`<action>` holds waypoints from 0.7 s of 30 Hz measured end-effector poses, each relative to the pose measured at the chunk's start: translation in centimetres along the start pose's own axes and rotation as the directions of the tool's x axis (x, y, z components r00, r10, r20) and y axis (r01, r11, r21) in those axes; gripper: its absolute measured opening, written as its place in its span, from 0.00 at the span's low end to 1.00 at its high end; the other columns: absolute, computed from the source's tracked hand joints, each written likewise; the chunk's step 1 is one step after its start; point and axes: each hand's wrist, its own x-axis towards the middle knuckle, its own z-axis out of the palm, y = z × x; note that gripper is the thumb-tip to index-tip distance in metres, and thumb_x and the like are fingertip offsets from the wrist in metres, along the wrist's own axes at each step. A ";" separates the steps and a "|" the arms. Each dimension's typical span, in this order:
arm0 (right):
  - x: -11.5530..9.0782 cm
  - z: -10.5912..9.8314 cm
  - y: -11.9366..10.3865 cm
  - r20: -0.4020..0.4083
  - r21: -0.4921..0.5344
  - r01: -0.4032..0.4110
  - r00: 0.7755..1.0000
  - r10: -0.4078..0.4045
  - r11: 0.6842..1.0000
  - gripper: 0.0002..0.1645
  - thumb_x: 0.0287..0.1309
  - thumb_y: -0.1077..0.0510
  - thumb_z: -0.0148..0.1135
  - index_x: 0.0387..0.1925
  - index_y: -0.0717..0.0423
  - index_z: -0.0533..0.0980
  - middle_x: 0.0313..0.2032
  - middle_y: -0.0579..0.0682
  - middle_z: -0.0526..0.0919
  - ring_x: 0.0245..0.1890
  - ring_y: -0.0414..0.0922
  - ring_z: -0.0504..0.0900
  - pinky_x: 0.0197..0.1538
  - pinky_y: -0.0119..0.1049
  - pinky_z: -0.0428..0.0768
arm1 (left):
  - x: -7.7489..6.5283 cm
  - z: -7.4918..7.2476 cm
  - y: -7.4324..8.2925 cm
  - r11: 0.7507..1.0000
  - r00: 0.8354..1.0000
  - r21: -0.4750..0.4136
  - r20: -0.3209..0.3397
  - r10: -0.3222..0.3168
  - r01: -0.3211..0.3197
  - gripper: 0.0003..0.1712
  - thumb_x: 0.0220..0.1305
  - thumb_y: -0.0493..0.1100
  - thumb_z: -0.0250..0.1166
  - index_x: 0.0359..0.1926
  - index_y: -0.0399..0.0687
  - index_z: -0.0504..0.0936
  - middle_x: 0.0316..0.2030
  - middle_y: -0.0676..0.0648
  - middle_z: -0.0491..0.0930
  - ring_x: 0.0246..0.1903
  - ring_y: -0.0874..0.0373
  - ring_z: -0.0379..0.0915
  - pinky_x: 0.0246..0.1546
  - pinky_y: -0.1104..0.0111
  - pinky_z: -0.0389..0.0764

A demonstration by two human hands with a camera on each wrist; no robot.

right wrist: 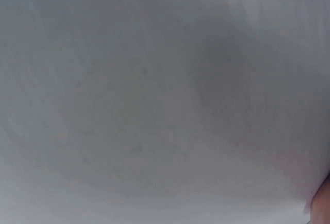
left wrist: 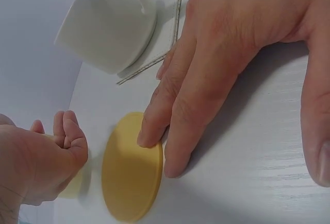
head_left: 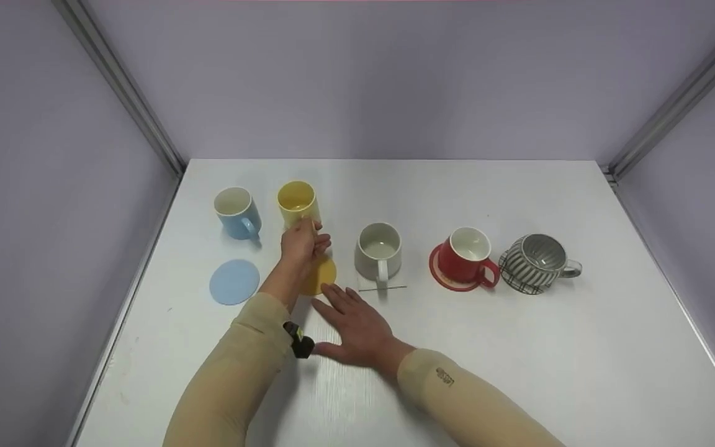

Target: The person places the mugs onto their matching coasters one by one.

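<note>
In the head view my left hand [head_left: 299,243] grips the handle side of a yellow mug [head_left: 296,200], whose handle is hidden by the fingers. Just in front of that mug lies a round yellow coaster [head_left: 323,277], partly covered by my left forearm. My right hand [head_left: 360,326] is spread with straight fingers, its fingertips at the coaster's near edge. The left wrist view shows two of those fingers touching or very close to the coaster's rim [left wrist: 131,170]. The right wrist view holds only blurred white surface and a sliver of skin.
A blue mug [head_left: 241,216] stands behind a blue coaster [head_left: 234,282] on the left. Right of the yellow mug are a grey-white mug [head_left: 377,251] on a square coaster, a red mug [head_left: 462,256] on a red coaster [head_left: 438,273], and a striped mug [head_left: 536,259] on a wire-patterned coaster.
</note>
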 end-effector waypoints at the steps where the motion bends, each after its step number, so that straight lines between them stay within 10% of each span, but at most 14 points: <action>1: 0.0 -0.1 0.0 -0.004 0.003 0.000 1.000 0.000 1.000 0.56 0.70 0.17 0.40 0.84 0.46 0.57 0.84 0.54 0.51 0.84 0.49 0.48 0.83 0.46 0.49 | 0.0 0.1 0.1 1.000 1.000 -0.001 0.000 0.002 -0.002 0.23 0.85 0.49 0.46 0.53 0.34 0.78 0.47 0.35 0.83 0.46 0.46 0.84 0.60 0.55 0.82; 21: -0.1 -0.3 -0.5 0.031 0.010 -0.027 0.999 0.026 1.000 0.55 0.70 0.17 0.41 0.84 0.45 0.56 0.85 0.51 0.48 0.84 0.47 0.45 0.83 0.44 0.46 | -1.5 -0.9 1.5 0.984 0.998 0.176 0.055 -0.012 0.002 0.24 0.86 0.56 0.46 0.54 0.42 0.79 0.48 0.41 0.84 0.45 0.52 0.83 0.54 0.63 0.83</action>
